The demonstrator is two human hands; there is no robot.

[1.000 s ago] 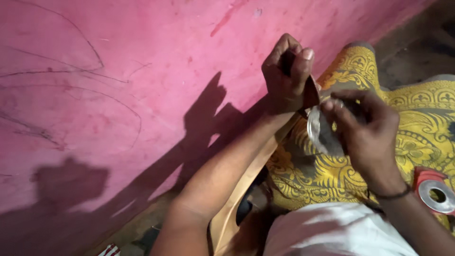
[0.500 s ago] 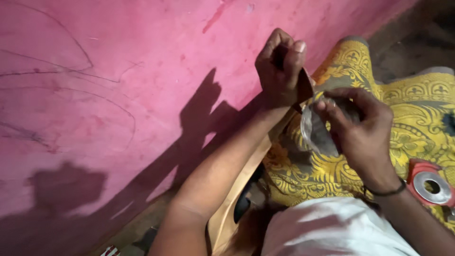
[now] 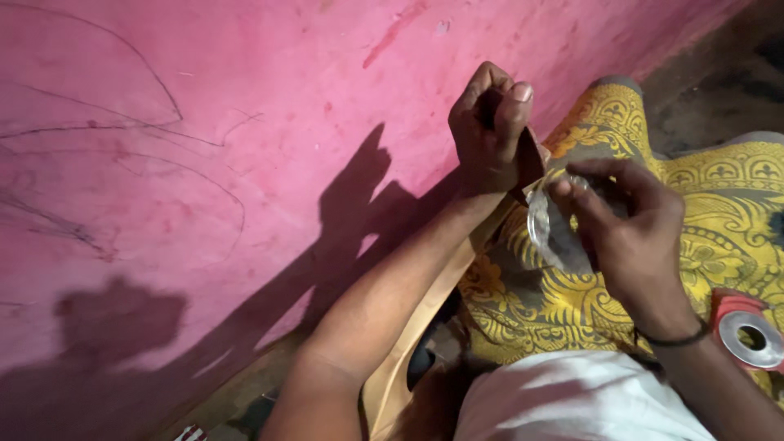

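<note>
Clear plastic piece: thin, shiny, curved, crumpled; I see it held up between both hands over the yellow patterned cloth, close to the pink wall.

Left hand: raised against the wall, grip pressed together in a fist on the top of a long tan board that runs down along the forearm; thumb on top.

Right hand: grip pinching the upper edge of the plastic between thumb and forefinger; a dark band sits at the wrist.

Roll of tape: red with a silvery core, lying on the cloth just beside the right wrist.

White garment: low in view, under the right forearm.
</note>
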